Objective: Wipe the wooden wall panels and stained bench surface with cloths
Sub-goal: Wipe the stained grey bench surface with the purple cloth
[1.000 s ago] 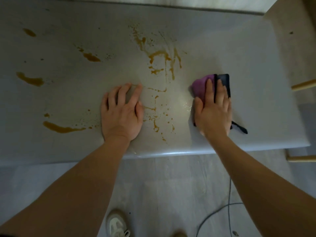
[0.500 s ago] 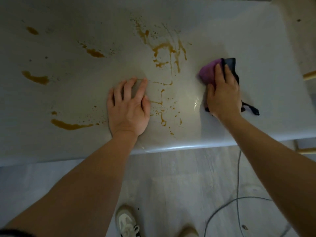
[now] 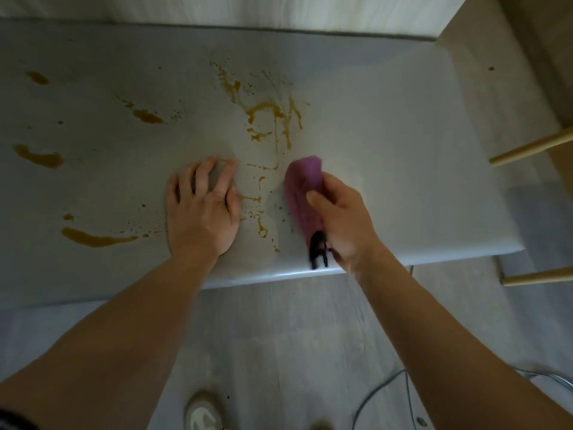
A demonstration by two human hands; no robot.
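A pale counter (image 3: pixel 403 156) streaked with brown stains (image 3: pixel 269 119) fills the view, more stains (image 3: pixel 96 238) trailing off to its left. The left hand (image 3: pixel 201 212) lies flat beside the central splatter, fingers (image 3: pixel 226 175) spread and straight, bracing. The right hand (image 3: pixel 344 218) pinches a purple cloth (image 3: pixel 302 193) between thumb and curled fingers, its edge touching the counter near the front lip, just right of the drips. The likely risk: a bunched, tilted cloth smears wet stain sideways toward the bracing hand, or pushes liquid over the front edge onto the floor (image 3: pixel 279 336). No brand, label or writing is legible.
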